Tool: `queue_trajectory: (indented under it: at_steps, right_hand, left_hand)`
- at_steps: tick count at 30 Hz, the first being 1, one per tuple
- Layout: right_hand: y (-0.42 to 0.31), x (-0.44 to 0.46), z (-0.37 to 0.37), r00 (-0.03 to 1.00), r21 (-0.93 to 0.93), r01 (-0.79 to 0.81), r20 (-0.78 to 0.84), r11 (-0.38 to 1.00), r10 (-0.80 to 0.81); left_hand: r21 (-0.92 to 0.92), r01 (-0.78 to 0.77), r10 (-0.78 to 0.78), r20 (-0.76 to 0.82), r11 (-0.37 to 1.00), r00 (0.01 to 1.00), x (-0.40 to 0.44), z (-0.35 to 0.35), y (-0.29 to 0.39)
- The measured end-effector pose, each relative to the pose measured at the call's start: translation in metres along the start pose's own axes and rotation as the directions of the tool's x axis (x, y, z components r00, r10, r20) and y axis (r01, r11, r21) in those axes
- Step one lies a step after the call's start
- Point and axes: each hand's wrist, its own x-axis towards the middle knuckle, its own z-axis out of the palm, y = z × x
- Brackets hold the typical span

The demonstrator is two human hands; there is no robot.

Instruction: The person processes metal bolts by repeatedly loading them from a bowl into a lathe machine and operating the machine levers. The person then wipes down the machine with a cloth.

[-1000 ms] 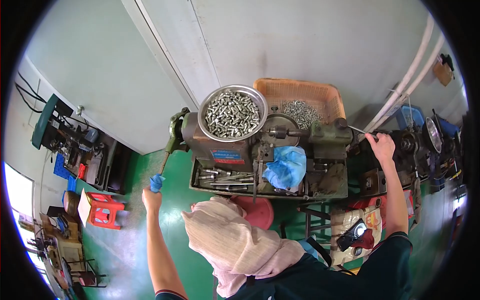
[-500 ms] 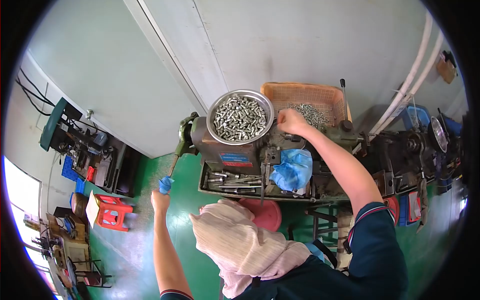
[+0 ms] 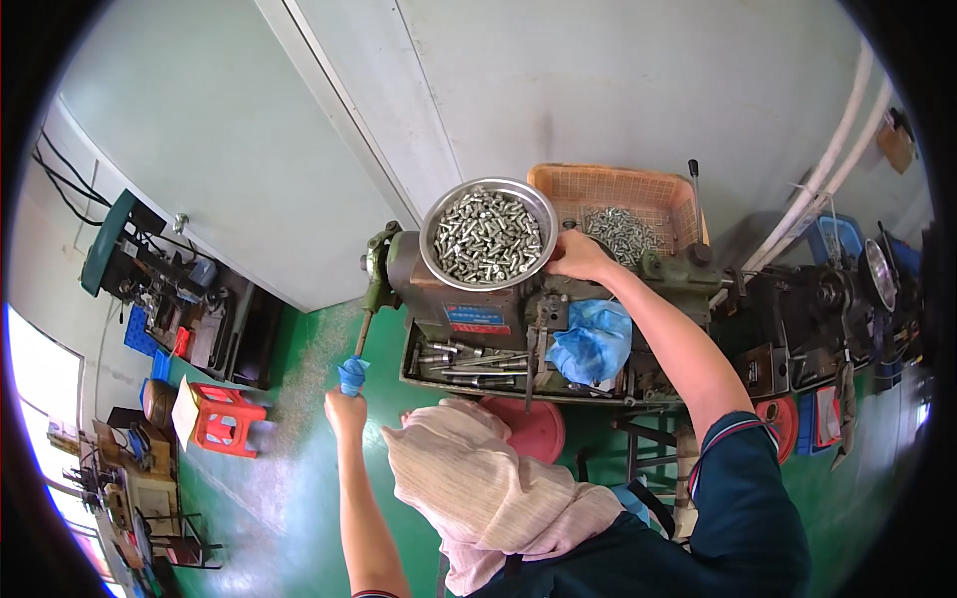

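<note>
My left hand is closed round the blue-wrapped end of a long lever at the left side of the green machine. Beside the right rim of a steel bowl full of small metal parts, my right hand is closed near the machine's spindle. What its fingers hold, if anything, is hidden. A blue cloth lies on the machine just below my right forearm. Behind stands an orange basket with more small metal parts.
Metal rods and tools lie in the machine's tray. A lever with a black knob stands upright at the right. Below are a pink basin and a dark stool frame. A red stool stands at the left.
My right hand has left the right-hand lever and moved left to the spindle beside the bowl. That lever now stands upright. My left hand has swung the left lever slightly to the right.
</note>
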Motion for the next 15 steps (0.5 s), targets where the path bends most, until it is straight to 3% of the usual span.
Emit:
queue_trajectory:
  at_steps: [4, 6, 8, 10, 11, 12, 13, 14, 15]
  right_hand:
    - [0.01, 0.005, 0.003, 0.999, 0.009, 0.015, 0.037, 1.0, -0.016]
    - [0.027, 0.014, 0.004, 0.991, 0.043, 0.118, 0.051, 0.992, -0.12]
    - [-0.001, 0.001, -0.02, 0.994, -0.058, 0.088, 0.067, 0.994, -0.084]
    - [-0.019, -0.002, -0.037, 0.962, -0.46, -0.213, -0.254, 0.862, 0.102]
    - [-0.025, 0.0, -0.042, 0.962, -0.462, -0.21, -0.253, 0.861, 0.099]
    - [-0.029, 0.002, -0.046, 0.888, -0.537, -0.147, -0.442, 0.83, -0.128]
    - [-0.036, 0.004, -0.051, 0.735, -0.617, -0.108, -0.577, 0.78, -0.355]
    - [-0.045, 0.007, -0.053, 0.736, -0.619, -0.106, -0.575, 0.778, -0.357]
    - [-0.06, 0.011, -0.053, 0.752, -0.573, 0.041, -0.522, 0.819, -0.403]
  left_hand:
    - [-0.01, 0.053, -0.053, -0.019, 0.999, 0.998, -0.02, 0.002, 0.029]
    - [-0.012, 0.073, -0.073, -0.009, 0.997, 0.997, -0.019, 0.002, 0.029]
    - [-0.01, 0.08, -0.08, 0.004, 0.997, 0.997, -0.019, 0.001, 0.03]
    - [-0.015, 0.074, -0.074, -0.002, 0.997, 0.997, -0.019, 0.001, 0.031]
    - [-0.019, 0.065, -0.065, -0.005, 0.998, 0.998, -0.019, 0.001, 0.031]
    - [-0.022, 0.066, -0.066, -0.006, 0.998, 0.998, -0.019, 0.001, 0.031]
    - [-0.017, 0.062, -0.062, -0.004, 0.998, 0.998, -0.019, 0.001, 0.031]
    - [-0.011, 0.058, -0.058, 0.0, 0.998, 0.998, -0.019, 0.001, 0.031]
    - [-0.011, 0.061, -0.061, 0.001, 0.998, 0.998, -0.02, 0.001, 0.031]
